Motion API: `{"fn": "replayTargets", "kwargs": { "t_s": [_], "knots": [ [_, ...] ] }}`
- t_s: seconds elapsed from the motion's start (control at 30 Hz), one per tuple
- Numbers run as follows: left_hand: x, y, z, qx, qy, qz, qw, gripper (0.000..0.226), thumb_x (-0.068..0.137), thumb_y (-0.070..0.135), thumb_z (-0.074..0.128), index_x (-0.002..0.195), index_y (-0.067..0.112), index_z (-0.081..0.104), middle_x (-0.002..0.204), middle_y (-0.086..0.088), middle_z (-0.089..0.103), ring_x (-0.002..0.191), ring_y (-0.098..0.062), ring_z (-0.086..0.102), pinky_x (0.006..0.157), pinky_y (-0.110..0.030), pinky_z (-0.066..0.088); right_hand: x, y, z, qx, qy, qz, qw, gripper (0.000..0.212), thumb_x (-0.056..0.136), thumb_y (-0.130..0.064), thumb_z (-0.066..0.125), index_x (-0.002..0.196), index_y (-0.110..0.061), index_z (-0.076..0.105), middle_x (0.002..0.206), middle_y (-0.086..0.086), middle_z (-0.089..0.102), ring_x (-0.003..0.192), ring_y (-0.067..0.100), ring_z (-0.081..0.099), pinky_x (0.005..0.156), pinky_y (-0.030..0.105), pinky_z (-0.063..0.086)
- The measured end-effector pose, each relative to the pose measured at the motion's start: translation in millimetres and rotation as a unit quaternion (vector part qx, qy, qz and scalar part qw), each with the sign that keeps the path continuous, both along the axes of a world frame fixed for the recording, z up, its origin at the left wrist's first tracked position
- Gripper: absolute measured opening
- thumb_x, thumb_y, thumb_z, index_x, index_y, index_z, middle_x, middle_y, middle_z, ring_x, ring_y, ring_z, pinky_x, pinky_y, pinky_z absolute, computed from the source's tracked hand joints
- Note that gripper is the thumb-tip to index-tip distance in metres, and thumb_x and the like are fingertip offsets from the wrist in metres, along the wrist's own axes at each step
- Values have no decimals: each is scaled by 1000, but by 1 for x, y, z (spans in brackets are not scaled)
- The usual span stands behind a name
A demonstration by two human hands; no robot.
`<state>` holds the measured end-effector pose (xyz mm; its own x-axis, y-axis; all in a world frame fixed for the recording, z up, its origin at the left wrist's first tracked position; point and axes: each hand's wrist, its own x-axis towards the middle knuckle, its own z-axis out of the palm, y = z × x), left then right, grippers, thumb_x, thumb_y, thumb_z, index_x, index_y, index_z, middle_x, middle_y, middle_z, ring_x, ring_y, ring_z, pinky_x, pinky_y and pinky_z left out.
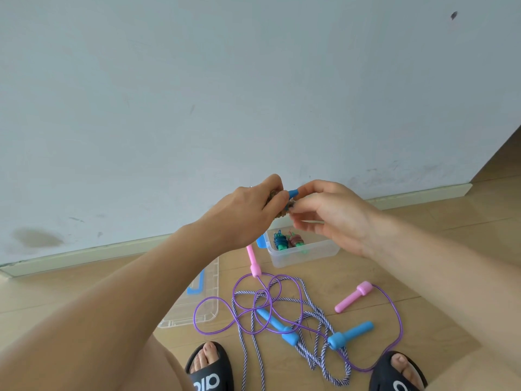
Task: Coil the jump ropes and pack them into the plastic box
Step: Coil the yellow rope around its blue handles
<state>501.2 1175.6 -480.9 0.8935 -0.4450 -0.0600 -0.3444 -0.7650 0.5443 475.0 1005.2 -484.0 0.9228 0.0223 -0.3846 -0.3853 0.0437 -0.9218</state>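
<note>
My left hand (248, 210) grips a coiled jump rope with a blue handle (293, 193) and brownish rope wound round it. My right hand (329, 213) pinches the rope end at that bundle. Both hands are raised above the clear plastic box (304, 256) on the floor by the wall. Two coiled ropes (287, 241) lie inside the box. On the floor nearer me lie a purple rope (393, 311) with pink handles (353, 296) and a blue-white braided rope (310, 303) with blue handles (351, 334), tangled together.
The clear box lid (207, 303) with a blue latch lies flat on the wooden floor left of the ropes. A pale wall and skirting board (417, 194) run behind the box. My feet in black slides (210, 368) are at the bottom edge.
</note>
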Motion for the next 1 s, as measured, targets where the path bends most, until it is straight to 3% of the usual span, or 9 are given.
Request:
{"fn": "replayTargets", "kwargs": {
  "t_s": [0.17, 0.33, 0.63, 0.73, 0.83, 0.93, 1.0],
  "knots": [
    [2, -4, -3, 29, -38, -14, 999, 24, 102, 47, 29, 98, 28, 43, 82, -5, 67, 71, -27, 57, 67, -47, 51, 0, 0, 0, -34, 8, -33, 999, 35, 84, 0, 67, 113, -17, 59, 97, 14, 67, 72, 22, 57, 77, 34, 58],
    [6, -4, -4, 21, -35, -4, 999, 22, 101, 46, 29, 97, 29, 43, 87, -3, 70, 71, -29, 59, 69, -51, 53, 1, -4, 2, -21, 17, -52, 998, 34, 86, 2, 68, 115, -12, 57, 107, 21, 71, 73, 23, 67, 69, 30, 59],
    [10, -7, -7, 29, -46, -5, 999, 23, 101, 47, 28, 94, 30, 43, 86, -3, 69, 71, -29, 60, 68, -50, 53, 6, -1, 0, -20, 12, -107, 994, 31, 81, 2, 68, 109, -4, 56, 90, 17, 70, 71, 23, 67, 61, 28, 57],
    [11, -6, -9, 29, -38, 7, 999, 23, 101, 46, 29, 96, 29, 44, 86, -2, 69, 72, -29, 61, 67, -49, 54, 8, -1, 2, -19, -15, -102, 994, 23, 79, 3, 67, 98, -6, 59, 80, 12, 65, 70, 20, 63, 62, 27, 52],
    [20, -5, -11, 28, -13, 34, 999, 26, 104, 41, 30, 103, 22, 48, 85, 2, 62, 75, -28, 61, 65, -41, 51, 7, 3, 0, -61, -44, -55, 996, 20, 79, -1, 68, 95, -9, 60, 74, 8, 62, 64, 19, 58, 65, 31, 50],
    [26, -5, -9, -56, 101, 87, 989, 28, 104, 40, 33, 107, 20, 52, 81, 4, 57, 61, -16, 55, 54, -27, 41, 3, 9, -3, -156, -98, 12, 983, 19, 86, -7, 65, 103, -14, 59, 81, 2, 65, 59, 13, 56, 57, 23, 48],
    [27, -6, -12, -60, 105, 86, 989, 28, 103, 42, 33, 108, 21, 53, 84, 3, 60, 61, -14, 55, 55, -27, 41, 5, 9, -4, -195, -98, 30, 975, 14, 89, -11, 59, 103, -15, 59, 78, 2, 62, 60, 14, 55, 56, 22, 47]
  ]
}}
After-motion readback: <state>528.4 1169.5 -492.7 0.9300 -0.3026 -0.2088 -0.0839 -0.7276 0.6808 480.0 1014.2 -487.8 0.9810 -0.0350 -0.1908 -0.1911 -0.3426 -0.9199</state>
